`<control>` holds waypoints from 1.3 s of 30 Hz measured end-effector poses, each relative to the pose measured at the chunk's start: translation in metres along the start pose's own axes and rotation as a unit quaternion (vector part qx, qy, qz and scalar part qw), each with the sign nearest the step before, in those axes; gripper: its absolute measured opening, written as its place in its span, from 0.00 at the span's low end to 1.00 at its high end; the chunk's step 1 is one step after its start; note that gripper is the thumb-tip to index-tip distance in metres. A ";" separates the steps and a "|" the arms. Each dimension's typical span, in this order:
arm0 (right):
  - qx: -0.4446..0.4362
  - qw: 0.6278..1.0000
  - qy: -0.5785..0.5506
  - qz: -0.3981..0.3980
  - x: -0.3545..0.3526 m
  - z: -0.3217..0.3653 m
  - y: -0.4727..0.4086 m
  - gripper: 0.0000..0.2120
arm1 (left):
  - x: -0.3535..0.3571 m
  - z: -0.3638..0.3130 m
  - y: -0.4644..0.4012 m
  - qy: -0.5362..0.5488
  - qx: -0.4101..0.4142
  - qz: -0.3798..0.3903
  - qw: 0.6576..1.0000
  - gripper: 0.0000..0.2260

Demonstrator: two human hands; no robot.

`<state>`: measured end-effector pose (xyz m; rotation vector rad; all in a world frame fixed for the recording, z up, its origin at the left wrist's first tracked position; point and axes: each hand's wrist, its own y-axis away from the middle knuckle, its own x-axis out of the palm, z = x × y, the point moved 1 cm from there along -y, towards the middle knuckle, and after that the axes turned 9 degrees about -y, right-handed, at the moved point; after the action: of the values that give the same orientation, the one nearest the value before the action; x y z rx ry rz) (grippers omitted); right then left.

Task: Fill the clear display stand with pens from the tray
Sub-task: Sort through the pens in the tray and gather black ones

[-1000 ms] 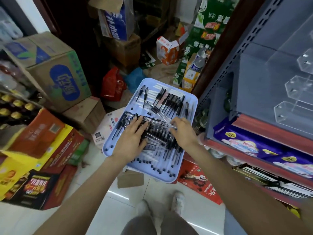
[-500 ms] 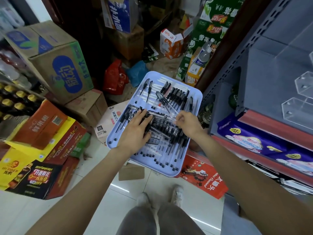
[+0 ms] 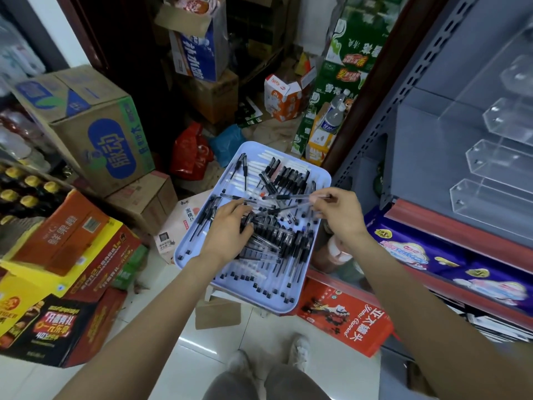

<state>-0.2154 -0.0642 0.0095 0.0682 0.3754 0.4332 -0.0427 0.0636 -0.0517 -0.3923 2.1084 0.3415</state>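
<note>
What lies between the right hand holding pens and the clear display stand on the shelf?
Head view: only the shelf's grey back panel and its red front edge lie between the right hand and clear display stand.

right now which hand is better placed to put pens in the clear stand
Right. The right hand already pinches pens lifted off the tray, and sits nearer the clear display stand; the left hand rests on the pile.
</note>
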 end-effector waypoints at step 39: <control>-0.196 0.929 -0.253 -0.185 -0.434 0.045 0.043 0.04 | -0.008 -0.512 -0.069 0.036 0.371 -0.064 0.926 0.09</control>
<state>-0.5807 -0.2075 0.2059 -0.2748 -0.2142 0.0975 -0.3979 -0.1968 0.2187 -0.0851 2.0928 -0.5535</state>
